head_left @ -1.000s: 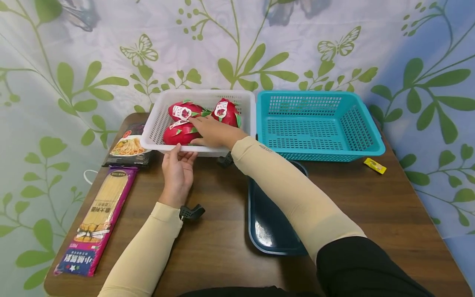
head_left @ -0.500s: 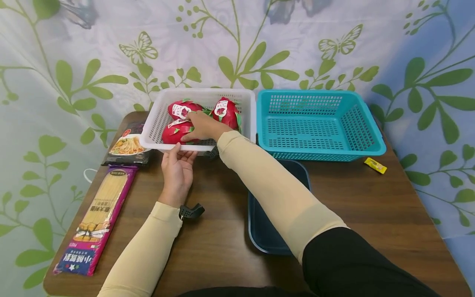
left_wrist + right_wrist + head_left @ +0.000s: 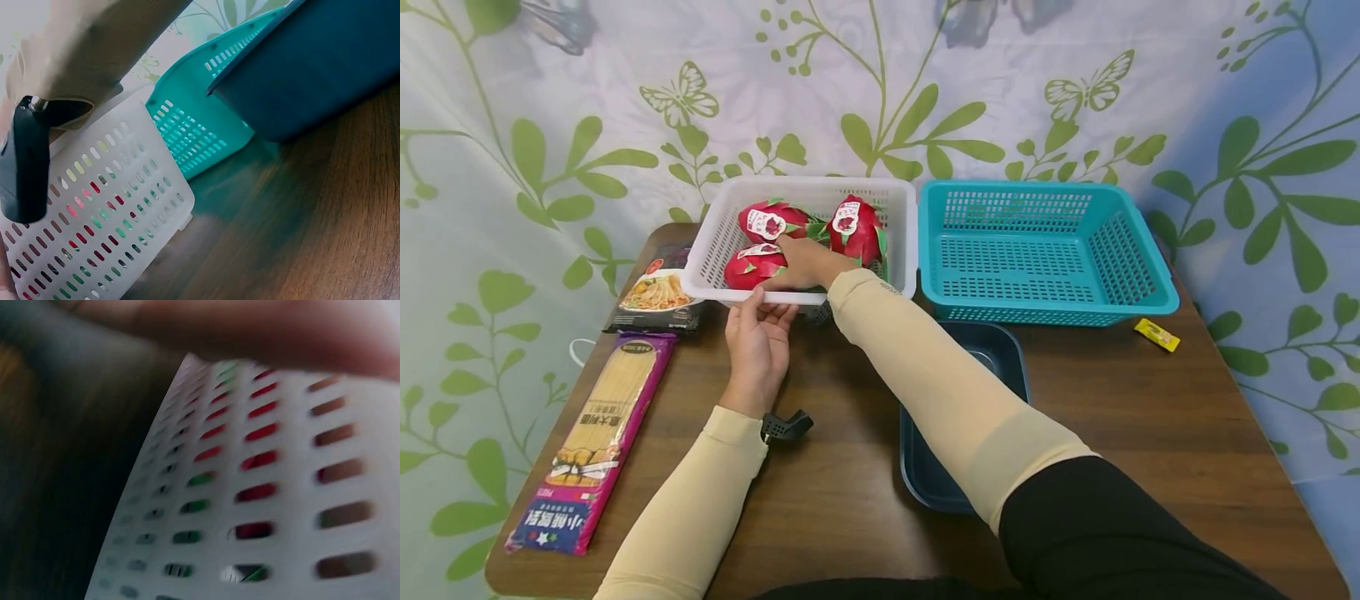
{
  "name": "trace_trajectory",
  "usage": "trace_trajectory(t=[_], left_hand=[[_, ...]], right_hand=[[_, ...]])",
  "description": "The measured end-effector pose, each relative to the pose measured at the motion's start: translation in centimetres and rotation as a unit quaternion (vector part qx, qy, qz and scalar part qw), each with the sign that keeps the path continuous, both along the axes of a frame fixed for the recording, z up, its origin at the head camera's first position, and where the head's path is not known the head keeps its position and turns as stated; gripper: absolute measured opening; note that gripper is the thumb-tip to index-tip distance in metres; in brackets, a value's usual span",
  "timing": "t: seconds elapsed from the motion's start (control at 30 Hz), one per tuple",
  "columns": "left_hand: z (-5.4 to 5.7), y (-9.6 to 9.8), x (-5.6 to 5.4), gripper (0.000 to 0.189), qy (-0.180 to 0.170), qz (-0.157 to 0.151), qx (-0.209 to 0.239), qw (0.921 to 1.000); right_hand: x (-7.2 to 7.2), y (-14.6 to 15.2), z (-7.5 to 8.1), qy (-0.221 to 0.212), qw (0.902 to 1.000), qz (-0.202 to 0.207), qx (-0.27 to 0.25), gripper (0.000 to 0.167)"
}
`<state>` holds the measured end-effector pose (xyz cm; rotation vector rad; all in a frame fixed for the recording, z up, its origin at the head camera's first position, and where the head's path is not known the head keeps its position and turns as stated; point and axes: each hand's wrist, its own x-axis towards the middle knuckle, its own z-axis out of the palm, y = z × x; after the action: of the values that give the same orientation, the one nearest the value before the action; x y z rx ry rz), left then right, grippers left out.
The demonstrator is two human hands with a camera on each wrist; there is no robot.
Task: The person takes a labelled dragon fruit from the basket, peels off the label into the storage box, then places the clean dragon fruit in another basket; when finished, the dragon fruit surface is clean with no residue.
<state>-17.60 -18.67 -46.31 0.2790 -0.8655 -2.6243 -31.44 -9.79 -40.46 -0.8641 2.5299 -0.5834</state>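
Observation:
Three red dragon fruits with white labels lie in the white basket [image 3: 700, 287] in the head view: a front one [image 3: 748, 268], a back left one [image 3: 760, 218] and a right one [image 3: 859, 237]. My right hand [image 3: 805, 265] reaches over the basket's front rim and grips the right end of the front dragon fruit. Its fingertips are partly hidden. With the thumb on the front rim and the fingers beneath it, my left hand [image 3: 757, 350] holds the basket. Through the slots in the wrist views, red and green show.
A teal basket [image 3: 1045, 317] stands right of the white one. In front of it lies a dark blue tray [image 3: 936, 492], partly under my right forearm. Noodle packets, one black [image 3: 655, 312] and one purple [image 3: 595, 442], lie at left. A small yellow packet [image 3: 1157, 334] lies at right.
My right hand has moved slightly left and down around the front dragon fruit, which has shifted a little left. The right forearm has swung left, uncovering more tray. My left hand stays at the rim.

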Motion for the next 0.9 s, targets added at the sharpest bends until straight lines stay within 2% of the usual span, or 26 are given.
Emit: trace_trajectory(t=[0.23,0.43,0.63,0.77,0.9], left_hand=[[0.0,0.0,0.0,0.020,0.001,0.002,-0.005,1.0000],[0.2,0.0,0.1,0.022,-0.009,0.001,-0.004,1.0000],[0.2,0.0,0.1,0.039,-0.016,-0.007,-0.007,0.9998],[0.1,-0.1,0.0,0.037,-0.008,-0.007,-0.016,0.9998],[0.1,-0.2,0.1,0.032,-0.002,-0.009,-0.014,0.9999]], right_hand=[[-0.5,-0.5,-0.6,0.021,0.9995,0.019,-0.010,0.096],[-0.3,-0.2,-0.2,0.029,0.9990,0.015,-0.032,0.099],[0.4,0.5,1.3,0.027,0.9923,-0.023,-0.119,0.103],[0.7,0.9,2.8,0.020,0.9828,-0.053,-0.176,0.102],[1.0,1.6,4.2,0.018,0.9766,-0.049,-0.209,0.099]])
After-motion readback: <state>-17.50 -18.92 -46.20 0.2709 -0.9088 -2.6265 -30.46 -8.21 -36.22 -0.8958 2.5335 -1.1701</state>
